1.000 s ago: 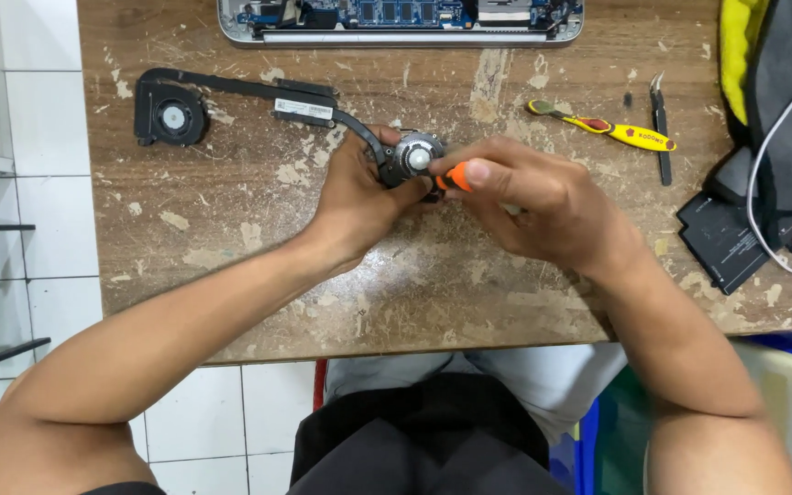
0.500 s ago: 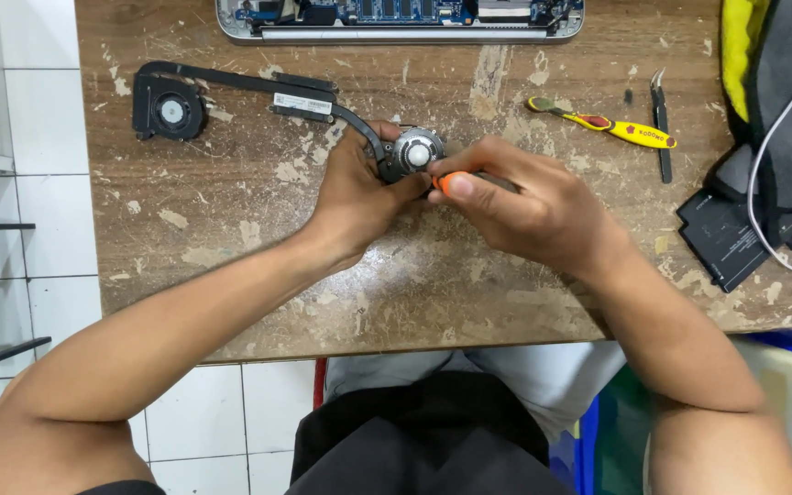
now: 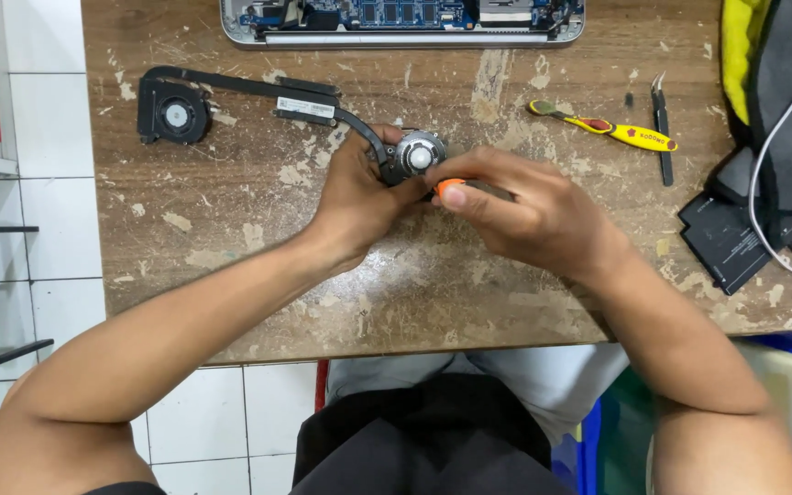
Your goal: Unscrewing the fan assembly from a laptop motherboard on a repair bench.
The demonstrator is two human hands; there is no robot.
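A black laptop cooling assembly lies on the worn wooden table (image 3: 249,275): one fan (image 3: 173,115) at the far left, a dark heat pipe (image 3: 277,92) running right, and a second round fan (image 3: 417,156) near the middle. My left hand (image 3: 359,197) grips that second fan from the left. My right hand (image 3: 524,211) holds an orange-handled screwdriver (image 3: 456,187) whose end sits just below and right of the fan.
An opened laptop (image 3: 405,20) with its circuit board showing lies at the table's far edge. A yellow-handled screwdriver (image 3: 611,126) and black tweezers (image 3: 662,128) rest at the right. A grey and yellow bag (image 3: 781,101), a white cable and a flat black part (image 3: 731,243) occupy the right edge.
Both hands stay at the fan with only slight shifts; the screwdriver remains at the fan's lower right.
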